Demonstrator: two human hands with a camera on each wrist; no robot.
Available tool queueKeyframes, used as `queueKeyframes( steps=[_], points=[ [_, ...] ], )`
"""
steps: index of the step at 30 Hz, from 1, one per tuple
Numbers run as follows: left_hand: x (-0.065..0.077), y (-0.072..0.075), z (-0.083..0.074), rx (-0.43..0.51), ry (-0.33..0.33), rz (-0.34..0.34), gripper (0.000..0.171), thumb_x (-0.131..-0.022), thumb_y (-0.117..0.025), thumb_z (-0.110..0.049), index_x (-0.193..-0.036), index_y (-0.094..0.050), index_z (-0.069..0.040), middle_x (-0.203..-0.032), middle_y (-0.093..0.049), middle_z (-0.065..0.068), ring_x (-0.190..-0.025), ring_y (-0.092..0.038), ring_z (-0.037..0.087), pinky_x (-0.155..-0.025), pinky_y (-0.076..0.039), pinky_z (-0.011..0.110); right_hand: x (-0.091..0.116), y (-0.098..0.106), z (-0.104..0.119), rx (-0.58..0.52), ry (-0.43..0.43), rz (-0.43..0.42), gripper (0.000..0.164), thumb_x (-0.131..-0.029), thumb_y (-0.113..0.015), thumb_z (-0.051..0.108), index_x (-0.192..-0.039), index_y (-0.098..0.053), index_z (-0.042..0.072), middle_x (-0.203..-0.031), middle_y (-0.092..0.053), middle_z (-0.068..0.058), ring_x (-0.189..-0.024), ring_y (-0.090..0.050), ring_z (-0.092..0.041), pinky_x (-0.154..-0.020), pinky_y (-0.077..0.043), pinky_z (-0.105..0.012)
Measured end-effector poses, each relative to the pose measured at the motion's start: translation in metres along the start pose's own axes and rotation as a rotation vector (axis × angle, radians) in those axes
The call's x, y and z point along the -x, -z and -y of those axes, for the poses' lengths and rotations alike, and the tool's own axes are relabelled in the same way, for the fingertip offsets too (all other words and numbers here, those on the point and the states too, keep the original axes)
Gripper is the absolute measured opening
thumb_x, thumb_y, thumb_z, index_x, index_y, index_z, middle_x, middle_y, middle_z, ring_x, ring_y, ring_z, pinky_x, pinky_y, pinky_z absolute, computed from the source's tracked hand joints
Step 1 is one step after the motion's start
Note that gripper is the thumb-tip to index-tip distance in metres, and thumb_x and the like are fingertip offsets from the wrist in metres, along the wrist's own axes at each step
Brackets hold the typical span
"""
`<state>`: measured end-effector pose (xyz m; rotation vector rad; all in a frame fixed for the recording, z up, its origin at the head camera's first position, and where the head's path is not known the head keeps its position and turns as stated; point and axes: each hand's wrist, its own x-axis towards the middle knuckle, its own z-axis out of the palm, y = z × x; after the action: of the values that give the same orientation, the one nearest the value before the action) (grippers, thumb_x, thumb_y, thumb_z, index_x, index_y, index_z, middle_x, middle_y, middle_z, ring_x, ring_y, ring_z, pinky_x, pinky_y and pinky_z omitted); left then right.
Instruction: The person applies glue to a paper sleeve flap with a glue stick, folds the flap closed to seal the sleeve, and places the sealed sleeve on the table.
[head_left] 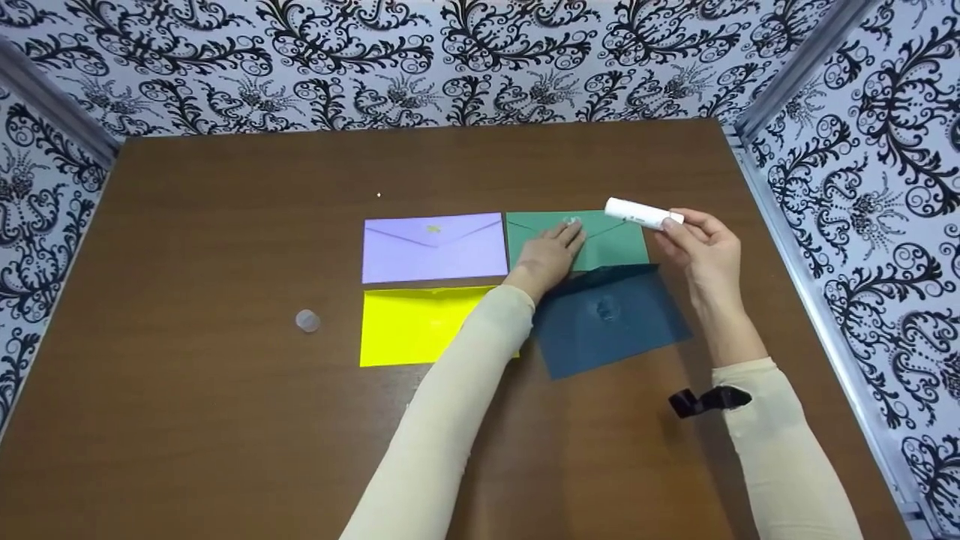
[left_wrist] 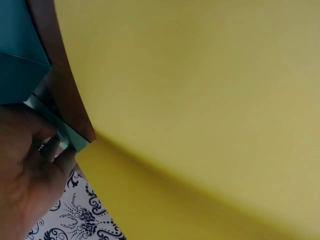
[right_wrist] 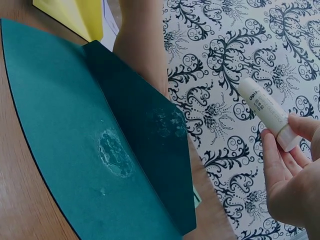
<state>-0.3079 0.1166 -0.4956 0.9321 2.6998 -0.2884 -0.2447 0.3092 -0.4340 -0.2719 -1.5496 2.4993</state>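
My left hand [head_left: 550,255] lies on the green envelope [head_left: 622,244], its fingers stretched across the flap near a whitish smear. The right hand [head_left: 705,244] pinches a white glue stick [head_left: 641,213] by one end, held up beside the green envelope. Below it lies a dark blue envelope [head_left: 611,322], angled, with its flap lifted. In the right wrist view that dark envelope [left_wrist: 20,45] looks teal, and glue patches [right_wrist: 116,152] mark its body and flap. Partly under the left arm is a yellow envelope [head_left: 412,326]; a purple envelope [head_left: 435,255] with its flap down sits behind it.
A small translucent round cap [head_left: 307,321] rests on the brown table [head_left: 187,247] left of the envelopes. A tiny white speck [head_left: 379,195] lies farther back. Patterned panels [head_left: 360,67] stand along the back and sides. A black strap [head_left: 709,401] hangs at the right wrist.
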Motion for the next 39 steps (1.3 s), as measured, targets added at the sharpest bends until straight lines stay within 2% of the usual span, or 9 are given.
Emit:
queueKeyframes(
  steps=[5,13,16,22,27,33,36,39],
  points=[
    [0.000,-0.001,0.000,-0.038,-0.004,-0.015,0.053,-0.104,-0.027,-0.016,-0.153,-0.006,-0.022,-0.160,-0.003,-0.006,-0.146,-0.010,0.014,-0.114,-0.026,0.026,0.000,0.001,0.000,0.014,0.006,0.005,0.024,-0.075,-0.073,-0.006,-0.097,-0.065,-0.006,-0.087,-0.070,-0.013,-0.080,-0.069,-0.019,-0.076,-0.056,-0.030],
    [-0.003,-0.003,0.002,0.038,-0.031,-0.036,0.051,-0.104,-0.026,-0.013,-0.152,-0.012,-0.020,-0.159,-0.007,-0.004,-0.146,-0.009,0.015,-0.116,-0.023,0.029,0.001,0.004,0.000,0.015,-0.008,-0.012,0.023,-0.075,-0.073,-0.005,-0.097,-0.065,-0.006,-0.086,-0.070,-0.013,-0.078,-0.069,-0.019,-0.076,-0.056,-0.031],
    [-0.005,-0.004,0.003,0.043,-0.049,-0.042,0.051,-0.104,-0.028,-0.014,-0.152,-0.012,-0.020,-0.159,-0.008,-0.003,-0.146,-0.008,0.017,-0.114,-0.026,0.029,0.001,0.005,-0.001,0.017,-0.015,-0.016,0.022,-0.075,-0.073,-0.005,-0.096,-0.066,-0.005,-0.087,-0.070,-0.012,-0.078,-0.069,-0.018,-0.076,-0.056,-0.031],
    [-0.008,-0.001,0.003,0.008,-0.060,-0.051,0.054,-0.103,-0.034,-0.024,-0.152,-0.014,-0.023,-0.157,-0.012,0.000,-0.144,-0.016,0.020,-0.105,-0.041,0.028,0.002,0.006,0.001,0.012,-0.016,-0.013,0.022,-0.076,-0.072,-0.005,-0.097,-0.065,-0.005,-0.087,-0.070,-0.013,-0.079,-0.069,-0.019,-0.078,-0.055,-0.032],
    [-0.010,0.001,0.004,-0.002,-0.040,-0.077,0.053,-0.102,-0.035,-0.020,-0.152,-0.016,-0.026,-0.154,-0.016,0.000,-0.141,-0.021,0.020,-0.100,-0.046,0.028,0.001,0.005,0.002,0.001,-0.009,-0.008,0.021,-0.076,-0.072,-0.005,-0.096,-0.065,-0.006,-0.087,-0.070,-0.013,-0.079,-0.069,-0.019,-0.077,-0.056,-0.031],
    [-0.008,0.000,0.007,0.032,-0.063,-0.038,0.059,-0.101,-0.037,-0.015,-0.152,-0.010,-0.025,-0.156,-0.009,0.000,-0.143,-0.014,0.020,-0.099,-0.045,0.027,0.004,0.007,0.001,-0.005,-0.021,-0.009,0.021,-0.077,-0.072,-0.005,-0.097,-0.065,-0.005,-0.089,-0.069,-0.012,-0.081,-0.069,-0.019,-0.077,-0.056,-0.031],
    [-0.007,0.001,0.009,0.061,-0.075,-0.024,0.060,-0.101,-0.037,-0.011,-0.152,-0.009,-0.024,-0.158,-0.007,-0.002,-0.145,-0.011,0.019,-0.106,-0.040,0.028,0.007,0.008,0.003,-0.005,-0.030,-0.015,0.022,-0.078,-0.071,-0.004,-0.098,-0.065,-0.005,-0.091,-0.069,-0.012,-0.082,-0.069,-0.019,-0.078,-0.056,-0.031],
    [-0.006,0.001,0.014,0.114,-0.079,-0.042,0.055,-0.102,-0.033,-0.009,-0.152,-0.013,-0.022,-0.158,-0.008,-0.003,-0.145,-0.010,0.018,-0.112,-0.032,0.030,0.010,0.009,0.004,-0.038,-0.042,-0.012,0.020,-0.079,-0.070,-0.005,-0.099,-0.065,-0.005,-0.091,-0.068,-0.012,-0.083,-0.068,-0.020,-0.078,-0.056,-0.031]
  ],
)
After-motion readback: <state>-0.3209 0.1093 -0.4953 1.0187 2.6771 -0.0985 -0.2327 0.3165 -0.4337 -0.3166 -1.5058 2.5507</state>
